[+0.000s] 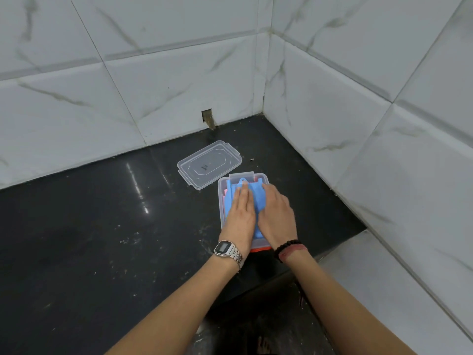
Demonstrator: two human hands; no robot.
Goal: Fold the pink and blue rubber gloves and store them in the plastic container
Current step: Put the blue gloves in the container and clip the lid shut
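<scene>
A clear plastic container (220, 201) stands on the dark counter near the corner. A blue rubber glove (257, 198) lies folded inside it on top, with a sliver of pink glove (224, 198) showing along the left wall. My left hand (240, 213) lies flat on the blue glove, fingers together, pressing down. My right hand (276, 213) rests palm down on the glove's right side, fingers at the container's far right corner. Neither hand grips anything. An orange-red edge (259, 250) shows under the container's near end.
The container's clear lid (209, 163) lies upside down just behind and left of the container. White marble-look tiled walls (332, 124) close the counter at the back and right. A small hole (207, 118) is in the back wall. Dark counter (102, 226) spreads to the left.
</scene>
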